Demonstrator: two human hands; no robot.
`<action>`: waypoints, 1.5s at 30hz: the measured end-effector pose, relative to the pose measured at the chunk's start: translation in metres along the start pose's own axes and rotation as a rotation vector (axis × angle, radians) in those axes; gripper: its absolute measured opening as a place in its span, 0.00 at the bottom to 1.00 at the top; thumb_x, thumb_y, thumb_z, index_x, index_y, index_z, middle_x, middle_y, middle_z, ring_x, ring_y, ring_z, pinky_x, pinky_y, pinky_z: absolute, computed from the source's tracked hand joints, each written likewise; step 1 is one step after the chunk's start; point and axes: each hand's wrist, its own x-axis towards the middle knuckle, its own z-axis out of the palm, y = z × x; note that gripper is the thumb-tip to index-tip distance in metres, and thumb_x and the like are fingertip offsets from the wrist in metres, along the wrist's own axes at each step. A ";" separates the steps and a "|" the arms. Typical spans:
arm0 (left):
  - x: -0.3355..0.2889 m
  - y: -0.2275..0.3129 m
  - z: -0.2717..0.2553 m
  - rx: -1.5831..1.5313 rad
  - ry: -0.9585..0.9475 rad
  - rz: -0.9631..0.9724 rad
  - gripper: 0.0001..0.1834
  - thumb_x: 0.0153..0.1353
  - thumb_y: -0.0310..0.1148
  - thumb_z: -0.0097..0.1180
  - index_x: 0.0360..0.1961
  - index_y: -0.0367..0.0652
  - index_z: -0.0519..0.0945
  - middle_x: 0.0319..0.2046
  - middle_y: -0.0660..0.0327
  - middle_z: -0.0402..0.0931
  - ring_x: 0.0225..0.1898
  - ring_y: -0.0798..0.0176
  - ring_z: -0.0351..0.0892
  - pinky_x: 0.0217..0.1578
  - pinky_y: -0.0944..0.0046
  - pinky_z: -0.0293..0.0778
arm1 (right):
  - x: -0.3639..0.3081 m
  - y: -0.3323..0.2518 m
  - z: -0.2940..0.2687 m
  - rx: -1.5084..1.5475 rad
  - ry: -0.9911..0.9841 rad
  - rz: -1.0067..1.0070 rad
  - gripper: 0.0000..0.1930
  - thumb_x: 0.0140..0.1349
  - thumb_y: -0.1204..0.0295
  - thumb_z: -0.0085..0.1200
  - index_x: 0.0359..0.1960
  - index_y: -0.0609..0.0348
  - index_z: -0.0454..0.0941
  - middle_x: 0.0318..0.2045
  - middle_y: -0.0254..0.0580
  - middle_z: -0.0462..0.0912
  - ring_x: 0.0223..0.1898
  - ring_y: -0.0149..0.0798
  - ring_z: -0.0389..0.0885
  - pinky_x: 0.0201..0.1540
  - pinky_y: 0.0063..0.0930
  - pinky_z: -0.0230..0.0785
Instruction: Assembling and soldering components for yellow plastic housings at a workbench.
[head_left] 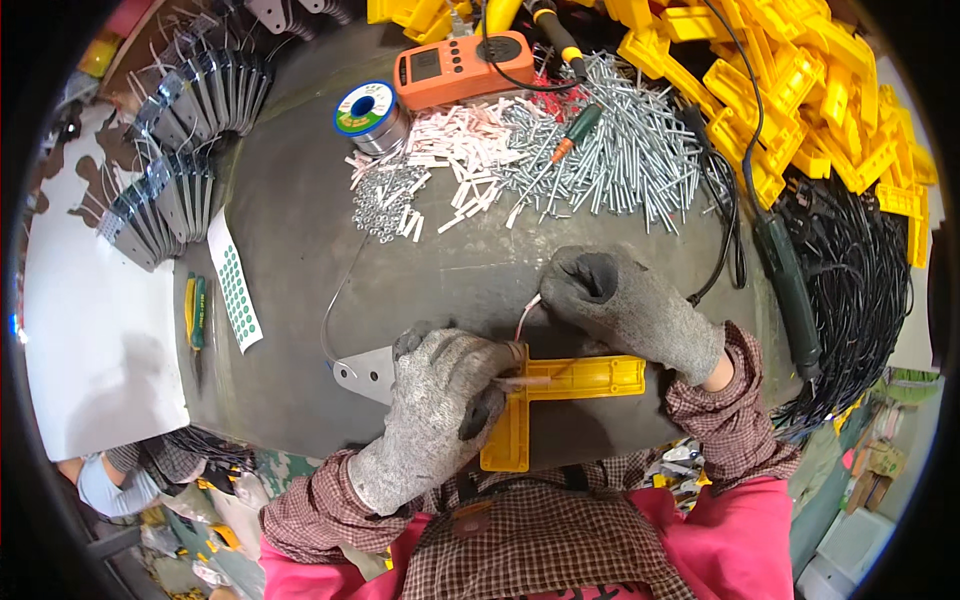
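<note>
My left hand, in a grey knit glove, is closed over a yellow T-shaped plastic part, its fingertips at the part's inner corner. A grey metal plate with holes sticks out from under that hand to the left, a thin wire curving up from it. My right hand, gloved too, pinches a short pale wire above the yellow part; the wire runs down behind my left fingers. A pale thin strip lies in the part's channel beside my left fingertips. What sits under the left palm is hidden.
Toward the back lie piles of long screws, pale sleeves and nuts, beside a solder spool and an orange meter. Yellow parts and black cables fill the right. Metal plates and pliers lie left.
</note>
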 end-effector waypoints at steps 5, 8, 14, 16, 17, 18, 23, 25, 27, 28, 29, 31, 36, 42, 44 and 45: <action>0.001 -0.001 0.005 -0.056 0.039 -0.090 0.18 0.48 0.25 0.64 0.43 0.43 0.80 0.39 0.56 0.79 0.43 0.49 0.76 0.47 0.51 0.67 | 0.000 0.002 0.001 -0.040 0.010 -0.030 0.13 0.63 0.61 0.55 0.37 0.60 0.77 0.33 0.53 0.80 0.38 0.58 0.78 0.42 0.44 0.71; -0.007 -0.006 0.011 -0.253 0.177 -0.224 0.19 0.48 0.26 0.65 0.44 0.43 0.80 0.37 0.56 0.79 0.43 0.49 0.77 0.48 0.50 0.66 | 0.000 0.001 0.002 -0.041 0.014 -0.019 0.13 0.63 0.62 0.55 0.39 0.60 0.78 0.34 0.54 0.80 0.39 0.58 0.78 0.42 0.44 0.71; 0.001 -0.001 0.002 0.123 -0.065 -0.050 0.20 0.49 0.29 0.65 0.46 0.45 0.80 0.38 0.59 0.79 0.43 0.54 0.77 0.52 0.48 0.67 | 0.003 0.004 0.000 -0.112 0.014 -0.091 0.11 0.66 0.66 0.52 0.35 0.64 0.75 0.25 0.46 0.72 0.28 0.34 0.66 0.35 0.31 0.67; -0.007 0.002 0.005 0.235 -0.114 -0.007 0.20 0.49 0.30 0.65 0.46 0.46 0.80 0.39 0.59 0.80 0.43 0.56 0.77 0.53 0.47 0.66 | 0.005 0.012 0.003 0.149 0.077 -0.071 0.13 0.64 0.65 0.55 0.45 0.58 0.78 0.35 0.50 0.81 0.39 0.54 0.80 0.45 0.40 0.74; -0.021 0.000 0.011 0.322 -0.070 0.077 0.21 0.48 0.31 0.65 0.47 0.47 0.80 0.41 0.60 0.80 0.45 0.58 0.78 0.54 0.47 0.66 | 0.012 0.011 -0.006 0.143 0.076 -0.085 0.13 0.64 0.65 0.55 0.45 0.58 0.78 0.35 0.50 0.81 0.39 0.54 0.80 0.45 0.40 0.74; -0.028 -0.002 0.013 0.399 -0.025 0.169 0.22 0.47 0.33 0.66 0.47 0.48 0.80 0.42 0.61 0.80 0.46 0.59 0.78 0.55 0.47 0.66 | 0.020 0.006 -0.021 -0.039 0.329 -0.285 0.12 0.64 0.68 0.54 0.46 0.58 0.78 0.37 0.49 0.81 0.40 0.53 0.81 0.45 0.40 0.74; -0.015 -0.012 -0.012 0.282 -0.047 0.021 0.23 0.49 0.39 0.68 0.47 0.46 0.79 0.45 0.62 0.81 0.49 0.58 0.80 0.60 0.37 0.59 | 0.064 0.009 -0.069 -0.808 0.512 -0.427 0.13 0.59 0.78 0.50 0.46 0.57 0.78 0.50 0.46 0.77 0.40 0.50 0.83 0.43 0.43 0.76; -0.016 -0.029 -0.010 0.226 0.041 -0.042 0.24 0.49 0.42 0.67 0.48 0.45 0.79 0.47 0.61 0.80 0.51 0.57 0.78 0.61 0.38 0.58 | 0.077 0.003 -0.076 -0.958 0.416 -0.375 0.11 0.58 0.79 0.49 0.42 0.57 0.76 0.50 0.46 0.76 0.39 0.52 0.83 0.40 0.45 0.76; -0.021 -0.027 -0.009 0.274 0.058 -0.015 0.24 0.48 0.41 0.68 0.46 0.44 0.80 0.47 0.60 0.80 0.53 0.55 0.77 0.61 0.38 0.56 | 0.063 -0.011 -0.087 -0.968 0.402 -0.435 0.09 0.58 0.77 0.49 0.40 0.55 0.76 0.41 0.47 0.79 0.38 0.52 0.82 0.38 0.45 0.75; -0.024 -0.023 -0.007 0.326 0.054 0.012 0.23 0.47 0.39 0.69 0.44 0.44 0.80 0.48 0.59 0.80 0.54 0.53 0.75 0.62 0.38 0.54 | 0.045 -0.030 -0.092 -0.882 0.380 -0.451 0.10 0.57 0.76 0.53 0.42 0.56 0.77 0.37 0.48 0.80 0.38 0.52 0.81 0.39 0.43 0.74; -0.025 -0.022 -0.004 0.321 0.078 -0.022 0.23 0.47 0.39 0.69 0.44 0.44 0.80 0.48 0.59 0.80 0.54 0.53 0.75 0.62 0.38 0.54 | 0.025 -0.050 -0.095 -0.753 0.357 -0.501 0.12 0.55 0.76 0.58 0.42 0.57 0.80 0.37 0.48 0.80 0.37 0.53 0.80 0.39 0.40 0.73; -0.029 -0.021 -0.001 0.333 0.153 0.034 0.23 0.47 0.40 0.68 0.46 0.45 0.80 0.50 0.60 0.78 0.54 0.54 0.75 0.61 0.39 0.56 | -0.015 -0.087 -0.090 -0.471 0.335 -0.357 0.10 0.52 0.80 0.60 0.38 0.61 0.82 0.30 0.45 0.80 0.34 0.47 0.81 0.38 0.35 0.73; -0.041 -0.037 0.013 0.366 0.221 0.093 0.24 0.48 0.42 0.67 0.46 0.44 0.80 0.49 0.61 0.78 0.53 0.55 0.75 0.61 0.41 0.59 | -0.010 -0.085 -0.035 -0.144 0.071 -0.073 0.08 0.55 0.80 0.59 0.38 0.62 0.81 0.30 0.44 0.81 0.34 0.37 0.83 0.37 0.32 0.73; -0.040 -0.036 0.012 0.290 0.227 0.168 0.22 0.48 0.40 0.66 0.43 0.40 0.81 0.47 0.57 0.79 0.52 0.55 0.76 0.54 0.47 0.71 | -0.020 -0.074 0.019 0.205 0.352 -0.336 0.07 0.52 0.83 0.65 0.32 0.65 0.81 0.28 0.40 0.83 0.27 0.30 0.81 0.28 0.21 0.71; -0.042 -0.038 0.015 0.285 0.216 0.176 0.22 0.49 0.40 0.65 0.44 0.41 0.81 0.47 0.56 0.79 0.52 0.54 0.77 0.54 0.46 0.71 | -0.011 -0.065 0.026 0.012 0.283 -0.354 0.09 0.52 0.81 0.68 0.34 0.64 0.81 0.30 0.40 0.84 0.29 0.32 0.83 0.31 0.23 0.74; -0.042 -0.038 0.014 0.282 0.205 0.180 0.21 0.50 0.41 0.63 0.43 0.42 0.81 0.46 0.56 0.79 0.52 0.54 0.77 0.54 0.46 0.71 | -0.009 -0.062 0.029 0.011 0.277 -0.353 0.09 0.52 0.81 0.68 0.34 0.64 0.81 0.30 0.40 0.84 0.29 0.32 0.83 0.31 0.23 0.74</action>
